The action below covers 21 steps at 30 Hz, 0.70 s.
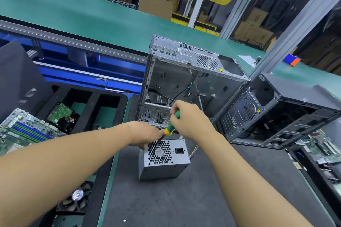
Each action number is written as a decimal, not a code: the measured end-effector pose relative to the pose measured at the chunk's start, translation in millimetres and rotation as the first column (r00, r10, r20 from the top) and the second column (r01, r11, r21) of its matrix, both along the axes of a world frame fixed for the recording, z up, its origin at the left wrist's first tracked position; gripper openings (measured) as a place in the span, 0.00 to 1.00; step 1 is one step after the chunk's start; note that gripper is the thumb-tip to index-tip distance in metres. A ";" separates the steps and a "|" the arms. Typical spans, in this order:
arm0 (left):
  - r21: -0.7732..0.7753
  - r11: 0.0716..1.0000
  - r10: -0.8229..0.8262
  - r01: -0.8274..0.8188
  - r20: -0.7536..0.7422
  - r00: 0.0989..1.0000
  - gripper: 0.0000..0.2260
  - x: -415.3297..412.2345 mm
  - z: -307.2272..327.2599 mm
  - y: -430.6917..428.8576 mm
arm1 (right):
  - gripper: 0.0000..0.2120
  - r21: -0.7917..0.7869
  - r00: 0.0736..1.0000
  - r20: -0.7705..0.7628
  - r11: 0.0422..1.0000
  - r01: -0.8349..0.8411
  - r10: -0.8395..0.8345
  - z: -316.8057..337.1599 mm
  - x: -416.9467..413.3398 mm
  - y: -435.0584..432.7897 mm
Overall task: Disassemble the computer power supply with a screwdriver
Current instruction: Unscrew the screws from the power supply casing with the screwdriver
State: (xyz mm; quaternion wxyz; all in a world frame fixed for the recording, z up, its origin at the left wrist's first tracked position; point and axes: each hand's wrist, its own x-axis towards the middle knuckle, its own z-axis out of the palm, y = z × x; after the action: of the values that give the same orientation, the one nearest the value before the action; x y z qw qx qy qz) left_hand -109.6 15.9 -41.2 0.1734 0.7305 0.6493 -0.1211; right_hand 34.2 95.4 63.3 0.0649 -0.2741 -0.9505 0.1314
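Note:
A grey metal power supply point(164, 160) stands on the dark mat, its fan grille and power socket facing me, with coloured wires trailing off its right side. My right hand point(190, 120) grips a screwdriver point(172, 123) with a green and yellow handle, its dark shaft slanting down to the supply's top left corner. My left hand point(147, 134) rests on that same corner, fingers curled over the top edge beside the shaft. The screwdriver's tip is hidden behind my left hand.
An empty silver computer case point(184, 79) stands open just behind the supply. A black case point(276, 112) lies to its right. At left are a motherboard point(24, 131), a hard drive point(62, 114) in a black foam tray, and a loose fan point(77, 197). A green conveyor point(73, 14) runs behind.

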 end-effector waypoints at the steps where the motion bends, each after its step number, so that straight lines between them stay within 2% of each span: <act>1: 0.004 1.000 0.029 -0.030 0.018 0.999 0.21 -0.7 -0.5 0.7 | 0.02 -0.007 1.000 -0.001 1.000 0.001 -0.001 0.0 0.6 0.7; 9: -0.016 1.000 0.014 -0.014 -0.009 1.000 0.29 1.7 2.7 -3.0 | 0.02 -0.020 1.000 0.021 1.000 0.011 -0.010 3.1 1.0 1.6; 18: 0.036 0.999 0.001 -0.001 -0.004 1.000 0.25 6.2 2.7 -6.9 | 0.02 -0.035 1.000 0.022 0.999 0.022 -0.021 4.0 0.2 1.0; 21: 0.100 0.995 0.018 -0.009 -0.083 0.996 0.20 10.4 -2.9 -6.2 | 0.02 -0.036 0.999 0.021 0.999 0.026 -0.025 3.6 0.9 1.7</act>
State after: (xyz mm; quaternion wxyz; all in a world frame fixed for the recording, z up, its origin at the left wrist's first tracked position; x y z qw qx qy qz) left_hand -99.2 9.7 -44.1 0.1103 0.7281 0.6662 -0.1182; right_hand 35.1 97.1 66.9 0.0518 -0.2886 -0.9450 0.1449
